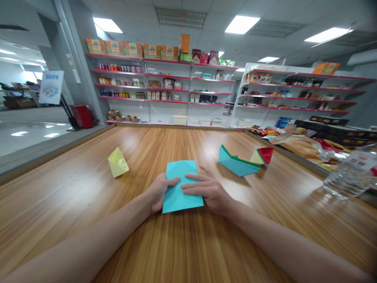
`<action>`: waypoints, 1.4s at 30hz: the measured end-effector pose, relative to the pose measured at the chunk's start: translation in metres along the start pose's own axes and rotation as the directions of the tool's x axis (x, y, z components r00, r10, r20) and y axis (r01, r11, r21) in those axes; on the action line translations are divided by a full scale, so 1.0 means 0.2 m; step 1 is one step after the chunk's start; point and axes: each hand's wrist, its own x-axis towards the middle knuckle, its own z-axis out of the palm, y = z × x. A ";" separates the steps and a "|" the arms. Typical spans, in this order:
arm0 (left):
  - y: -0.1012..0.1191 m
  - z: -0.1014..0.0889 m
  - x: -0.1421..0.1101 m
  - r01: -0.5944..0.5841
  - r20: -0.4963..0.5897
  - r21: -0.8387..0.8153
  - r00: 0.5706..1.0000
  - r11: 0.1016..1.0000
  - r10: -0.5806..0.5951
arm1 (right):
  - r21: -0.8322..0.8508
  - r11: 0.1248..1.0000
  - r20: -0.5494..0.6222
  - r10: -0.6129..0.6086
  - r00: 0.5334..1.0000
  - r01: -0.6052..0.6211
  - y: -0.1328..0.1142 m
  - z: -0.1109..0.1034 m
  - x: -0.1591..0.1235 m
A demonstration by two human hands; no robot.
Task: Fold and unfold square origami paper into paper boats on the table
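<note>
A folded sheet of turquoise paper [181,184] lies flat on the wooden table [141,157] in front of me. My left hand [159,190] grips its left edge, thumb on top and fingers curled at the side. My right hand [209,190] lies on the paper's right part with the fingers stretched out flat and pressing down. A yellow folded paper boat [118,162] sits to the left, apart from my hands. To the right lie a teal folded boat [237,163] and a red, yellow and green folded piece [263,155].
A clear plastic bottle [352,173] lies at the right edge. Snack packets [297,143] are piled on a counter behind it. Shop shelves [167,88] with goods line the back wall. A red box [83,116] stands on the floor at left.
</note>
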 end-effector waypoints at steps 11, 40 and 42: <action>0.00 0.00 0.00 -0.016 -0.006 0.061 1.000 0.998 0.016 | 0.242 0.902 -0.236 0.411 0.881 -0.356 0.08 0.02 -0.03; -0.05 0.06 -0.02 -0.218 0.049 0.264 0.976 0.939 0.213 | 0.803 0.407 -0.133 0.834 0.535 -0.436 0.05 0.08 0.00; -0.04 0.06 -0.02 -0.209 0.015 0.244 0.977 0.947 0.212 | 0.844 0.376 -0.132 0.837 0.531 -0.383 0.04 0.08 0.01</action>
